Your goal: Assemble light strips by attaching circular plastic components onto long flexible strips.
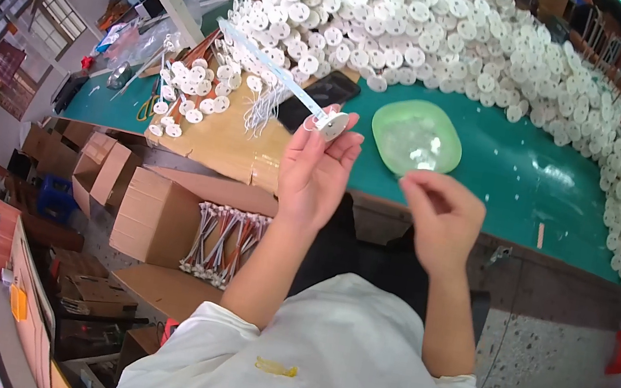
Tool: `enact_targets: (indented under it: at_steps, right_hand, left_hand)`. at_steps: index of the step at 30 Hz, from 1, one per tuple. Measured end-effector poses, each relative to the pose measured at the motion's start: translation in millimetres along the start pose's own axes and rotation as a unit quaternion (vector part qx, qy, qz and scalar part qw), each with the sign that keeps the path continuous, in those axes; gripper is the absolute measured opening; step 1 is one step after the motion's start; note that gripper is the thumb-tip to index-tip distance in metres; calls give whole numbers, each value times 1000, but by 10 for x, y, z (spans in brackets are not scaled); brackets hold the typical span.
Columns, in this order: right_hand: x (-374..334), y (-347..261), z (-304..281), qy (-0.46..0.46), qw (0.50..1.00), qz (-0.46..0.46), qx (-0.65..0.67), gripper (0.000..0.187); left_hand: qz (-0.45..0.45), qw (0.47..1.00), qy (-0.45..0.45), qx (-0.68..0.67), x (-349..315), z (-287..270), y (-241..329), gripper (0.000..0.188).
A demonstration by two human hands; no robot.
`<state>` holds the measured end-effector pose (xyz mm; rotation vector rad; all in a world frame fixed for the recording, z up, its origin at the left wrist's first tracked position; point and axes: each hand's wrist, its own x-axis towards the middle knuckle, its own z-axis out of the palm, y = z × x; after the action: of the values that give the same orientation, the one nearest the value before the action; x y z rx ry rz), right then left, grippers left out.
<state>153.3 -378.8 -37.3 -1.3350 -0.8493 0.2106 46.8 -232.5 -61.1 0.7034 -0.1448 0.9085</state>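
Observation:
My left hand (pixel 316 166), palm up, grips a rod with a round white disc (pixel 332 125) at its near end. The rod's long pale stick (pixel 273 68) points away to the upper left. My right hand (pixel 441 215) is at the table's front edge, beside the near rim of a light green bowl (pixel 378 140). Its thumb and forefinger are pinched together; what they hold, if anything, is too small to make out. Small clear or whitish pieces, not distinct enough to name, lie in the bowl. A black phone (pixel 317 102) lies beyond my left hand.
A big heap of white disc-ended rods (pixel 434 31) curves around the back and right of the green table (pixel 494 162). More discs (pixel 196 86), white strings (pixel 263 109) and scissors (pixel 147 108) lie on the left. An open cardboard box (pixel 152 218) of bundled rods (pixel 225 245) stands below.

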Motion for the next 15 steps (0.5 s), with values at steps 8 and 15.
enact_targets:
  at_steps: [8, 15]
  right_hand:
    - [-635, 168, 212, 51, 985, -20, 165, 21]
    - [-736, 146, 130, 29, 996, -11, 85, 14]
  left_hand:
    - [-61, 994, 45, -81, -587, 656, -23, 44]
    - [-73, 992, 30, -98, -688, 568, -58, 43]
